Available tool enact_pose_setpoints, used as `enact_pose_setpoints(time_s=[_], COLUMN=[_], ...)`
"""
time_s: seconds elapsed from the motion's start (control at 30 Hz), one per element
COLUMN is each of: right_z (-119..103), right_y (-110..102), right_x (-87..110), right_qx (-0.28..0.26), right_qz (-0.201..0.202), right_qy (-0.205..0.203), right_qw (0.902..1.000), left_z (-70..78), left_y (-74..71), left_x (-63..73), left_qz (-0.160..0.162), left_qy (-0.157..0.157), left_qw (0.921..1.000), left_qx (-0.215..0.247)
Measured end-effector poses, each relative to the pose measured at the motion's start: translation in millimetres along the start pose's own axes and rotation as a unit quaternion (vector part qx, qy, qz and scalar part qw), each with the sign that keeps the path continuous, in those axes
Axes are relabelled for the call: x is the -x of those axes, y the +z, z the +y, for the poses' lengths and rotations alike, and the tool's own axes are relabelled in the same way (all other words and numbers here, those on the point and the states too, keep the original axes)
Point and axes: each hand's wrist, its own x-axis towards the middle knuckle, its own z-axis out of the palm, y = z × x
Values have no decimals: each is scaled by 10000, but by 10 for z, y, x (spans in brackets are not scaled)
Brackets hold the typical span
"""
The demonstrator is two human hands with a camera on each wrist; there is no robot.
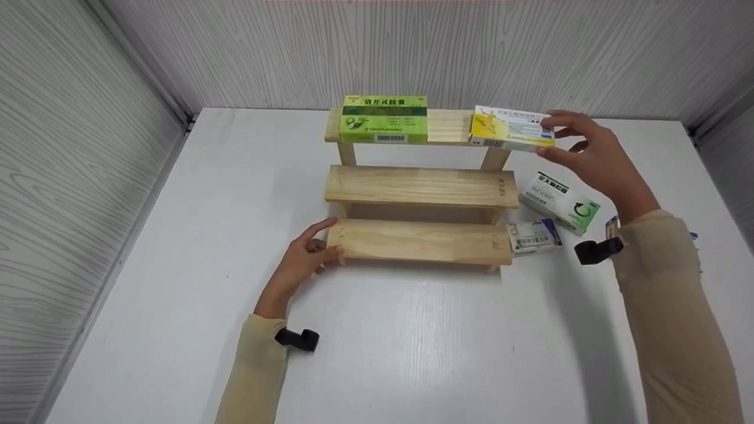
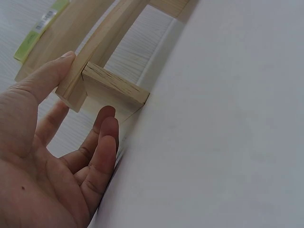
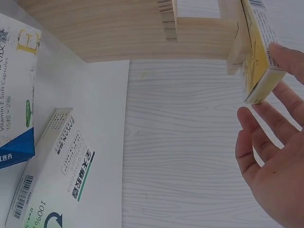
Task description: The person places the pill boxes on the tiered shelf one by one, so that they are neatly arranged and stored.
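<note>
My right hand pinches the right end of a yellow-and-white medicine box at the right of the wooden rack's top step. In the right wrist view the thumb lies on the box's printed face, fingers on its other side. My left hand grips the left end of the bottom step, thumb on one face and index finger at the other. Its other fingers curl beside the step's leg in the left wrist view. A green medicine box lies on the left of the top step.
Right of the rack, a white-and-green medicine box and a white-and-blue vitamin E box lie on the white table. Another small box is mostly hidden by the right sleeve. A grey wood-grain panel stands behind.
</note>
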Motion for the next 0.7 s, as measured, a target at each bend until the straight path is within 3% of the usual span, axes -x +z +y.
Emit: enact_pose_setpoints(time_s=[0.17, 0.43, 0.7], right_z=[-97, -174, -242], right_y=[60, 142, 213], right_x=[-105, -197, -269], right_qx=[-63, -42, -108], right_qz=[-152, -204, -228], right_qy=[40, -84, -1], right_qw=[9999, 9997, 9997], left_z=[-36, -301, -304], left_y=[-7, -20, -18], left_x=[-31, -198, -190], left_qz=[0, 93, 163], left_qy=[38, 16, 110], left_qw=[10000, 10000, 9998], left_qx=[-11, 13, -13])
